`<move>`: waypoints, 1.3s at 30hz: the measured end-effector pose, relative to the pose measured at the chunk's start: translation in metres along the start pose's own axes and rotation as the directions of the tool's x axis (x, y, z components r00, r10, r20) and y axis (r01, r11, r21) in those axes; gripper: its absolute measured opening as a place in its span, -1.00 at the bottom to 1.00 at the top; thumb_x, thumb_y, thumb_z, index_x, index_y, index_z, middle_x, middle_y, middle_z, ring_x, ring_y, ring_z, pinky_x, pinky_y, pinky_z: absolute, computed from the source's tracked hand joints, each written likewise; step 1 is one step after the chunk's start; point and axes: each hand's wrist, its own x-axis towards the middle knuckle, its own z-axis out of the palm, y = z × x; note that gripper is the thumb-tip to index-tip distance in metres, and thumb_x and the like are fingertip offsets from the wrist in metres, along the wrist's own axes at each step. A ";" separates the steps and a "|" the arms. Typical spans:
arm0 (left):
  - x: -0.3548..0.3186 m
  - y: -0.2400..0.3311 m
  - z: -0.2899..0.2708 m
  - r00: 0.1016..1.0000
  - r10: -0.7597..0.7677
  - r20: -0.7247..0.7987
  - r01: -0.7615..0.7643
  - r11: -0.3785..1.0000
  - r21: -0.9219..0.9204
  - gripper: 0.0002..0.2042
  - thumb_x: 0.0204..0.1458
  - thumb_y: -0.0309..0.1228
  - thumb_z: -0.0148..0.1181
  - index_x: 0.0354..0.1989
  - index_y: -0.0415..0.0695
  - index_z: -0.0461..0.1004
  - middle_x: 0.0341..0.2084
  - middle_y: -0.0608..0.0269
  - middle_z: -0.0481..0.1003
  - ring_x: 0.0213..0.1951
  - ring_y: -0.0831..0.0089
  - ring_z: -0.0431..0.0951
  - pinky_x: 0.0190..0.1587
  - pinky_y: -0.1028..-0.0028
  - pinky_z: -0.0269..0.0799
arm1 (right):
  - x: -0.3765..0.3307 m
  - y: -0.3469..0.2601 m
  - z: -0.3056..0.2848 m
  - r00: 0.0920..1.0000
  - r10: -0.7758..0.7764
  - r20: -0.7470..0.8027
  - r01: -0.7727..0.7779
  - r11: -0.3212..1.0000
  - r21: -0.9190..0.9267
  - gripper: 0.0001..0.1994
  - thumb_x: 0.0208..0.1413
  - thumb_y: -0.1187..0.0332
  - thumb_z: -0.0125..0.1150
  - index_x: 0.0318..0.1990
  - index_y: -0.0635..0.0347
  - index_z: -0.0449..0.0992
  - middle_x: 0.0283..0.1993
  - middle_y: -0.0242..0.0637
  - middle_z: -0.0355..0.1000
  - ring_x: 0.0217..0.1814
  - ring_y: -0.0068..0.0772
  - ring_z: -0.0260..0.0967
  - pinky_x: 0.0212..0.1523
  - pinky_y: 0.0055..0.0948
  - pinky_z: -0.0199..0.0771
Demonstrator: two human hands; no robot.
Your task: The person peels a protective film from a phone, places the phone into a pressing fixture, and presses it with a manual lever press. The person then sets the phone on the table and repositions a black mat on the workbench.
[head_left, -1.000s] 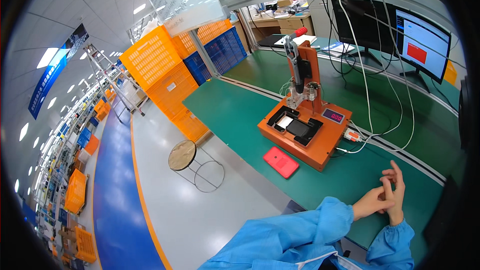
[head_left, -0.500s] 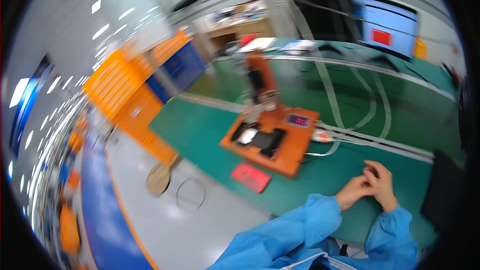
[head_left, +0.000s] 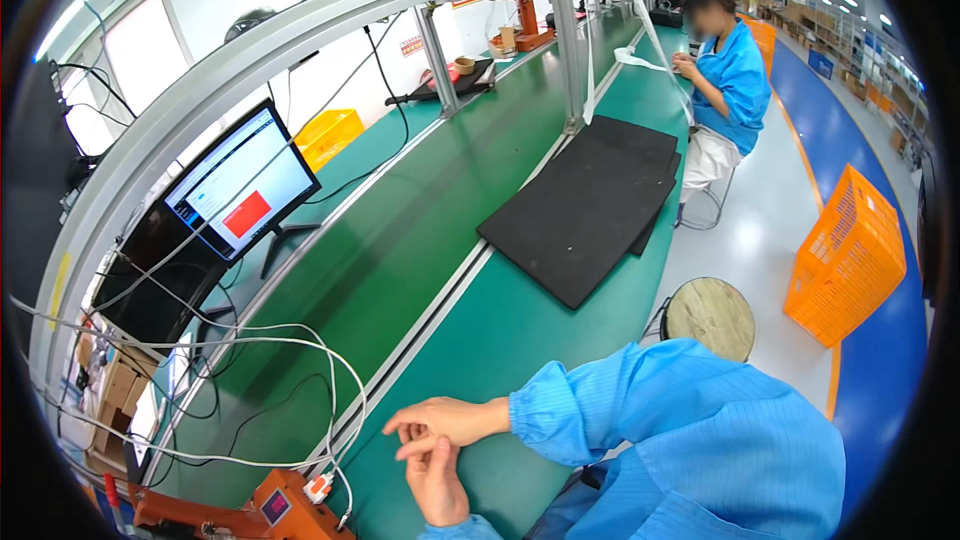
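My right hand (head_left: 458, 421) reaches in from the right above the green workbench (head_left: 510, 305), its fingers stretched out and slightly bent. Just below it, my left hand (head_left: 437, 488) comes up from the lower edge with its thumb raised. The fingers of both hands meet and overlap, partly hiding each other. Neither hand shows an object in it. Nearest to them, at the lower left, is an orange bench device (head_left: 290, 505) with a small display, only partly in view. A white plug (head_left: 318, 488) with cables sits beside it.
Black mats (head_left: 590, 205) lie stacked farther along the bench. A monitor (head_left: 243, 185) stands across the green strip on the left, with loose cables near. A co-worker in blue (head_left: 738, 70) sits at the far bench. A round stool (head_left: 710, 320) and an orange crate (head_left: 845, 255) stand right.
The view has swung to the right: the orange device moved from the middle to the lower left, and the black mats and co-worker came into sight. My hands stay together.
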 end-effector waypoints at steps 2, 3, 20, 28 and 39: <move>0.013 0.011 0.014 0.999 0.021 0.046 -0.024 0.998 0.053 -0.65 0.09 -0.43 0.16 0.02 -0.28 0.30 -0.06 0.21 0.37 -0.04 0.49 0.39 -0.12 0.53 0.38 | 0.004 0.008 0.002 0.997 0.044 -0.058 -0.038 0.994 0.100 -0.59 0.19 0.07 0.06 0.00 0.23 0.43 -0.24 -0.17 0.51 -0.21 -0.33 0.48 -0.19 -0.39 0.48; 0.019 0.011 0.010 0.998 0.017 0.056 -0.020 0.999 0.048 -0.65 0.09 -0.43 0.16 0.02 -0.28 0.30 -0.06 0.21 0.37 -0.04 0.49 0.39 -0.12 0.53 0.38 | 0.007 0.011 0.003 0.991 0.077 -0.111 -0.053 0.977 0.205 -0.59 0.20 0.08 0.05 0.00 0.23 0.43 -0.24 -0.18 0.51 -0.22 -0.35 0.48 -0.20 -0.40 0.48; 0.038 0.006 -0.032 0.979 0.067 0.191 -0.130 0.933 0.337 -0.65 0.09 -0.37 0.21 -0.02 -0.31 0.38 -0.05 0.22 0.37 -0.09 0.47 0.36 -0.02 0.51 0.27 | 0.019 0.014 0.012 0.978 0.117 -0.171 -0.091 0.984 0.153 -0.55 0.21 -0.05 -0.08 -0.21 0.20 0.48 -0.36 -0.22 0.52 -0.32 -0.25 0.48 -0.28 -0.37 0.45; 0.028 0.023 -0.016 0.997 0.030 0.070 -0.060 0.881 0.469 -0.62 0.11 -0.38 0.17 0.03 -0.37 0.35 0.00 0.14 0.36 -0.02 0.40 0.36 0.03 0.46 0.27 | 0.018 0.019 0.014 0.975 0.203 -0.091 -0.176 0.954 0.244 -0.62 0.21 0.02 -0.01 -0.16 0.18 0.45 -0.32 -0.28 0.49 -0.29 -0.30 0.45 -0.24 -0.40 0.43; 0.040 0.008 -0.020 0.992 0.039 0.124 -0.106 0.795 0.597 -0.60 0.09 -0.46 0.19 0.07 -0.37 0.32 -0.08 0.16 0.41 -0.16 0.45 0.42 -0.08 0.49 0.34 | 0.006 0.016 0.021 0.944 0.101 -0.316 -0.048 0.984 0.172 -0.60 0.23 0.03 -0.02 -0.20 0.27 0.43 -0.35 -0.25 0.42 -0.34 -0.42 0.39 -0.31 -0.43 0.41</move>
